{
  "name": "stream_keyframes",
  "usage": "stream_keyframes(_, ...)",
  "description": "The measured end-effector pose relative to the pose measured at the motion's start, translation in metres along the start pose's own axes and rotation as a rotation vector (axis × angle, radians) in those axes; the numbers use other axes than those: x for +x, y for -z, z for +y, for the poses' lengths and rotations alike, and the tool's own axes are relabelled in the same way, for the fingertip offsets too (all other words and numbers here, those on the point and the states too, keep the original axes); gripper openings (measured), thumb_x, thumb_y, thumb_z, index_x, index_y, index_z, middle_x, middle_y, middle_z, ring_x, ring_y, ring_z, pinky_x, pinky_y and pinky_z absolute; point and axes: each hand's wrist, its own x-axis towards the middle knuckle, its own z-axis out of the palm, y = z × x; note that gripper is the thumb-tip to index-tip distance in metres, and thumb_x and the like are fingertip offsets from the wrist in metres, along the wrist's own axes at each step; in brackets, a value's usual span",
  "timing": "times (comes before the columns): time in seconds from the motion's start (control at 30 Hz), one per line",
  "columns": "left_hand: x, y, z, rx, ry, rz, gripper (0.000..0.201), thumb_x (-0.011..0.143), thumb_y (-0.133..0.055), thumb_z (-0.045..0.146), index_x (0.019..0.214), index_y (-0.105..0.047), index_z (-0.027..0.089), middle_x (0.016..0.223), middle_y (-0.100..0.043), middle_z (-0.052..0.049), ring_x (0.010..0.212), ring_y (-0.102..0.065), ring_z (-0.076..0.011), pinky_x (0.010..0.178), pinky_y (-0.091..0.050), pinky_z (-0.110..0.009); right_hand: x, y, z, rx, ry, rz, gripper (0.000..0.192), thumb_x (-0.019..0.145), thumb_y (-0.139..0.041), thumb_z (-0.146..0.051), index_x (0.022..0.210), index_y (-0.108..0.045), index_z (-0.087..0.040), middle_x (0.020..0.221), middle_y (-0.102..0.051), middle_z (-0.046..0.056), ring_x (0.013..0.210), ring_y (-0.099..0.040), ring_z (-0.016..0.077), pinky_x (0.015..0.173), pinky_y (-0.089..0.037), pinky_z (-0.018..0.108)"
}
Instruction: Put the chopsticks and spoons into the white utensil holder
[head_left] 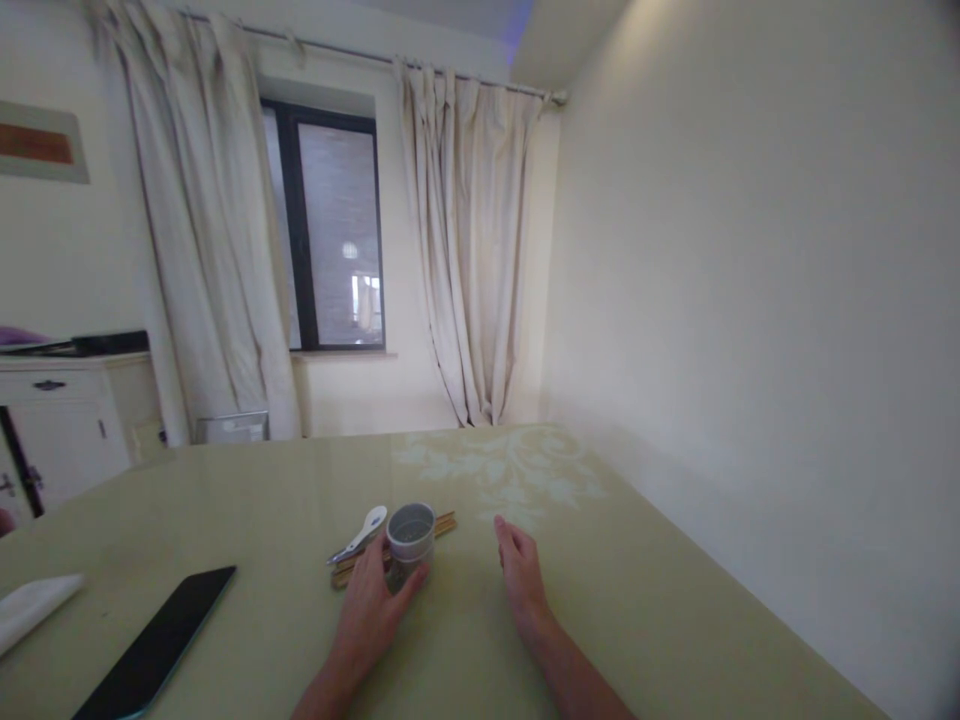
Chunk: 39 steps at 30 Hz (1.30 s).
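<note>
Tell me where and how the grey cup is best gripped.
The grey cup stands upright, so I'd judge its outer wall below the rim best: the round side suits thumb and fingers on opposite sides. Come from the near side, where the left hand is, since the white spoon lies left of the cup and the wooden sticks pass behind it.

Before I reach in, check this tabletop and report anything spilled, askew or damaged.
Nothing stands out. The grey cup is upright in the left hand, and no spill or breakage shows on the table. The white spoon lies beside the brown sticks; the cup and hand hide part of the sticks.
</note>
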Motion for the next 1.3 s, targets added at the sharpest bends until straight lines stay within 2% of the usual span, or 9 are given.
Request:
stream_keyframes(0.17,0.002,-0.003,-0.005,-0.004,-0.017,-0.018,0.081,0.083,-0.067,0.066,0.142,-0.052,0.011,0.136,-0.069,-0.023,0.122,-0.068,-0.0398,0.104,-0.054,-0.055,0.003,0.002,-0.001,0.006,0.008,0.014,0.061,0.078,-0.067,-0.075,0.056,-0.034,-0.028,0.056,-0.029,-0.006,0.053,-0.029,0.0137,0.052,-0.027,0.03)
stream_keyframes(0.37,0.001,-0.002,-0.004,0.001,-0.025,-0.026,0.072,0.084,-0.067,0.062,0.136,-0.055,0.014,0.133,-0.071,-0.021,0.124,-0.068,-0.0385,0.105,-0.054,-0.054,0.004,0.001,0.004,0.061,-0.097,0.027,0.064,0.076,-0.067,-0.075,0.052,-0.028,-0.03,0.049,-0.02,-0.009,0.044,-0.02,0.0116,0.046,-0.017,0.029)
stream_keyframes(0.6,0.002,0.002,-0.002,0.041,0.009,-0.044,0.071,0.081,-0.068,0.063,0.133,-0.058,0.015,0.131,-0.072,-0.02,0.123,-0.068,-0.039,0.105,-0.053,-0.054,0.004,0.001,0.001,0.152,-0.201,0.016,0.06,0.075,-0.067,-0.07,0.055,-0.028,-0.03,0.048,-0.022,-0.011,0.041,-0.016,0.0085,0.042,-0.012,0.026)
stream_keyframes(0.9,0.004,0.012,0.008,-0.082,0.023,-0.148,0.067,0.077,-0.078,0.058,0.127,-0.061,0.017,0.129,-0.073,-0.018,0.12,-0.069,-0.0373,0.105,-0.053,-0.052,0.012,0.005,-0.004,0.231,-0.302,0.004,0.06,0.073,-0.066,-0.069,0.057,-0.025,-0.029,0.045,-0.021,-0.013,0.04,-0.014,0.0061,0.04,-0.009,0.023)
stream_keyframes(1.03,0.0,0.024,0.023,-0.189,-0.024,-0.319,0.073,0.073,-0.086,0.049,0.135,-0.061,0.019,0.14,-0.068,-0.017,0.131,-0.061,-0.0376,0.114,-0.046,-0.05,0.012,0.005,-0.004,0.248,-0.328,-0.002,0.059,0.076,-0.067,-0.066,0.057,-0.024,-0.029,0.045,-0.022,-0.013,0.04,-0.014,0.006,0.041,-0.009,0.022)
stream_keyframes(1.1,-0.006,0.029,0.034,-0.304,-0.05,-0.481,0.081,0.072,-0.089,0.045,0.142,-0.057,0.022,0.146,-0.064,-0.015,0.137,-0.057,-0.0366,0.119,-0.042,-0.049,0.012,0.006,-0.004,0.246,-0.338,-0.01,0.059,0.077,-0.066,-0.064,0.057,-0.025,-0.028,0.045,-0.022,-0.013,0.04,-0.015,0.006,0.041,-0.009,0.023)
stream_keyframes(1.2,-0.016,0.03,0.05,-0.465,-0.034,-0.751,0.086,0.067,-0.094,0.039,0.143,-0.057,0.022,0.142,-0.066,-0.012,0.132,-0.06,-0.0344,0.118,-0.042,-0.048,0.011,0.005,-0.003,0.226,-0.354,-0.019,0.058,0.078,-0.066,-0.064,0.056,-0.026,-0.028,0.045,-0.022,-0.013,0.04,-0.015,0.0061,0.041,-0.01,0.023)
stream_keyframes(1.3,-0.025,0.025,0.06,-0.512,-0.046,-0.906,0.087,0.062,-0.097,0.036,0.138,-0.058,0.022,0.136,-0.068,-0.01,0.128,-0.06,-0.0345,0.117,-0.042,-0.049,0.009,0.004,-0.002,0.194,-0.361,-0.035,0.058,0.078,-0.067,-0.066,0.056,-0.029,-0.028,0.045,-0.024,-0.013,0.04,-0.016,0.006,0.042,-0.01,0.023)
